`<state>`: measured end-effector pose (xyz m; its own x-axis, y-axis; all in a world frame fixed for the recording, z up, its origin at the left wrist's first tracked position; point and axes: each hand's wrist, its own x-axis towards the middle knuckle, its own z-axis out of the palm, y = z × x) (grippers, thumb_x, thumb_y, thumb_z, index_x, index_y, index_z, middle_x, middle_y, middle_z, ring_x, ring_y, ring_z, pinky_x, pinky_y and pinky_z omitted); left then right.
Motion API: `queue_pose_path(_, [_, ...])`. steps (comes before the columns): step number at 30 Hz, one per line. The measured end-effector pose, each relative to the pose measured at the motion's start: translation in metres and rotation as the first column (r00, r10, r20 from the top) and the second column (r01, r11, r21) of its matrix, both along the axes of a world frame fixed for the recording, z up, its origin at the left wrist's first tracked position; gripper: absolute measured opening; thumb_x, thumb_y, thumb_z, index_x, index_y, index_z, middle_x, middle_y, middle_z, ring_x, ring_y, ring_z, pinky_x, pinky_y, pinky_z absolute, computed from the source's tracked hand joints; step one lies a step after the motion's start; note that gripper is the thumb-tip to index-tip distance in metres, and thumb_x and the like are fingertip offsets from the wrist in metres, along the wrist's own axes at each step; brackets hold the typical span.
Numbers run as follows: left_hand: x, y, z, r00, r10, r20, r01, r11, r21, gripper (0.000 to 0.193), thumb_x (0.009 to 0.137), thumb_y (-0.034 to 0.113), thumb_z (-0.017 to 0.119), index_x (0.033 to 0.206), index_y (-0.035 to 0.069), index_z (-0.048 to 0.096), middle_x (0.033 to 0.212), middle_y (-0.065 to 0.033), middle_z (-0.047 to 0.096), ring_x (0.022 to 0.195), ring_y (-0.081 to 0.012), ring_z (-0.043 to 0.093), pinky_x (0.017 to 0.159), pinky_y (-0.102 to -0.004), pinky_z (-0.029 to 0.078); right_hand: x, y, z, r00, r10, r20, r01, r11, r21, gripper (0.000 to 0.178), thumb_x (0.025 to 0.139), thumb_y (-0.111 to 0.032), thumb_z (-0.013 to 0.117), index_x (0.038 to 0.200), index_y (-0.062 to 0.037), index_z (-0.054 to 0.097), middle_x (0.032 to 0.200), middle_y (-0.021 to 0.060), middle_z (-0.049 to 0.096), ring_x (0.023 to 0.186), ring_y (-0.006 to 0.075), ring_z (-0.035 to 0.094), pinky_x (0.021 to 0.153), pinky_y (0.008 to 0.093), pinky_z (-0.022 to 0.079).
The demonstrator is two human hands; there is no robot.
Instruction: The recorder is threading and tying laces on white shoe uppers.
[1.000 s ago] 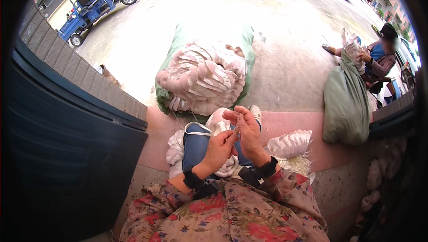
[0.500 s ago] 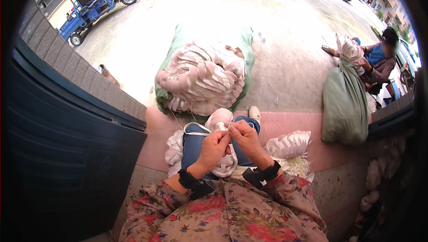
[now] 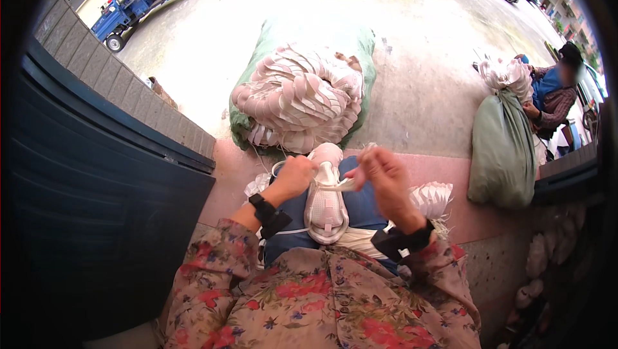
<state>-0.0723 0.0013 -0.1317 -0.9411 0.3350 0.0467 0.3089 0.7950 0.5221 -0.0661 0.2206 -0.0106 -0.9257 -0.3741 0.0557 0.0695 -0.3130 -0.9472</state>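
A pale pink and white shoe upper (image 3: 326, 211) lies lengthwise on my lap between my thighs, toe end away from me. White lace (image 3: 338, 187) runs across its opening. On the left, my left hand (image 3: 295, 176) is closed with its fingertips pinching a lace end beside the upper. My right hand (image 3: 389, 185) is raised to the right of the upper, somewhat blurred, its fingers closed on the lace, which stretches taut from the opening. Both wrists wear black straps.
Ahead of my knees stands a green sack (image 3: 257, 53) filled with stacked pale uppers (image 3: 299, 95). More uppers (image 3: 431, 198) lie at my right side. A tied green sack (image 3: 503, 149) and a seated person (image 3: 553, 95) are at the right. A dark blue door (image 3: 109, 207) stands at left.
My hands have moved apart from their meeting point over the upper, left hand leftward, right hand rightward, drawing the lace tight. The upper now shows fully between them.
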Motion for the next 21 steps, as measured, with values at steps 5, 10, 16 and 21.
queue_pose_path(5, [0.000,0.004,-0.007,0.940,-0.052,0.337,0.041,0.998,0.041,0.015,0.074,0.019,0.056,0.079,0.007,0.064,0.082,-0.0138,0.062,0.082,-0.0296,0.057,0.079,-0.0375,0.038,-0.014,0.014,0.119,0.892,-0.111,-0.439,0.067,0.991,-0.113,0.022,0.093,-0.019,0.043,0.088,-0.0003,0.052,0.058,0.0006,0.048,0.046,0.0073,0.046,0.062,0.0288,0.050])
queue_pose_path(10, [-0.008,0.005,-0.006,0.928,-0.080,0.365,0.091,0.996,-0.011,0.014,0.074,0.020,0.057,0.077,0.007,0.062,0.081,-0.0140,0.062,0.082,-0.0300,0.057,0.079,-0.0374,0.038,-0.019,0.042,0.183,0.707,-0.053,-0.705,-0.040,0.993,-0.115,0.015,0.095,-0.016,0.036,0.089,-0.0064,0.045,0.058,-0.0049,0.034,0.048,0.0059,0.034,0.067,0.0260,0.038])
queue_pose_path(16, [-0.010,0.016,-0.008,0.959,-0.089,0.268,0.062,0.992,0.111,0.015,0.074,0.017,0.056,0.078,0.003,0.060,0.078,-0.0156,0.061,0.076,-0.0308,0.057,0.068,-0.0367,0.042,-0.029,0.043,0.184,0.747,-0.120,-0.654,0.015,0.986,-0.163,0.019,0.096,-0.017,0.034,0.104,-0.0030,0.045,0.060,-0.0055,0.034,0.052,0.0052,0.034,0.069,0.0253,0.036])
queue_pose_path(21, [-0.010,0.022,-0.003,0.802,-0.086,0.591,-0.292,0.806,0.515,0.017,0.075,0.015,0.053,0.082,0.000,0.058,0.081,-0.0169,0.060,0.074,-0.0314,0.057,0.060,-0.0372,0.044,-0.037,0.054,0.194,0.733,-0.030,-0.680,-0.015,0.998,-0.059,0.022,0.096,-0.016,0.034,0.108,-0.0014,0.044,0.063,-0.0054,0.034,0.053,0.0058,0.034,0.069,0.0256,0.035])
